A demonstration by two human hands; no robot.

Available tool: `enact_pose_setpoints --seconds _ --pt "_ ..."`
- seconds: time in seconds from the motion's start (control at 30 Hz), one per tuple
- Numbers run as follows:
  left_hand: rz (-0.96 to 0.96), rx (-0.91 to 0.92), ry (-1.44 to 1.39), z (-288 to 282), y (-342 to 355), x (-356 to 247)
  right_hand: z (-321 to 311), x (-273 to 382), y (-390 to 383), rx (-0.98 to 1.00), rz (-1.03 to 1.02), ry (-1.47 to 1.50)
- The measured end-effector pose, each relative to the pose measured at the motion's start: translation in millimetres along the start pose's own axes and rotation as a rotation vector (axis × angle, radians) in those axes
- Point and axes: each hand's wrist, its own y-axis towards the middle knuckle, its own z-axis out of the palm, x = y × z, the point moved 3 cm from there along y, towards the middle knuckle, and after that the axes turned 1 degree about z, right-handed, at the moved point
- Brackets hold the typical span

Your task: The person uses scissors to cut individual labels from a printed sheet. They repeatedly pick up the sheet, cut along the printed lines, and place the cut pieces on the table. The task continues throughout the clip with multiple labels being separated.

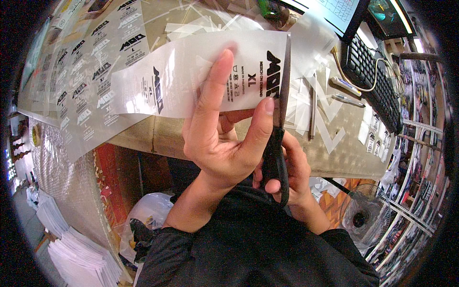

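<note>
Clear film strip point(191, 79): left hand point(224, 138) is pinching it, thumb and fingers closed on it.
Black scissors point(279, 119): right hand point(294, 174) is gripping the handles, blades meeting the strip's right edge.

Both forearms are bare below black sleeves point(172, 248) of a black top.

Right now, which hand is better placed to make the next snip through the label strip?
Right. The right hand grips the black scissors, whose blades lie along the clear label strip edge. The left hand only pinches the strip, holding it steady.
</note>
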Motion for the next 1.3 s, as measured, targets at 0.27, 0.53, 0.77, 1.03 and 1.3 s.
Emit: enact_pose_setpoints --seconds 0.27,0.53,0.77,1.03,1.3 --pt "-0.069 0.054 0.056 -1.7 -0.6 -5.4 -3.0 -1.3 -0.5 0.015 0.005 -0.089" --pt "-0.080 0.040 0.058 -1.1 -0.9 -5.1 -3.6 -2.3 0.0 0.014 -0.015 -0.138" --pt "-0.055 0.049 0.036 -1.3 -0.8 -3.5 -4.5 -3.5 0.1 0.014 -0.041 -0.190" --pt "-0.070 0.038 0.038 -1.3 -1.4 -3.8 -5.1 -4.2 -0.1 0.022 -0.047 -0.230" --pt "-0.043 0.066 0.058 -1.4 0.0 -3.4 -6.0 -3.1 -0.1 0.023 -0.036 -0.263"
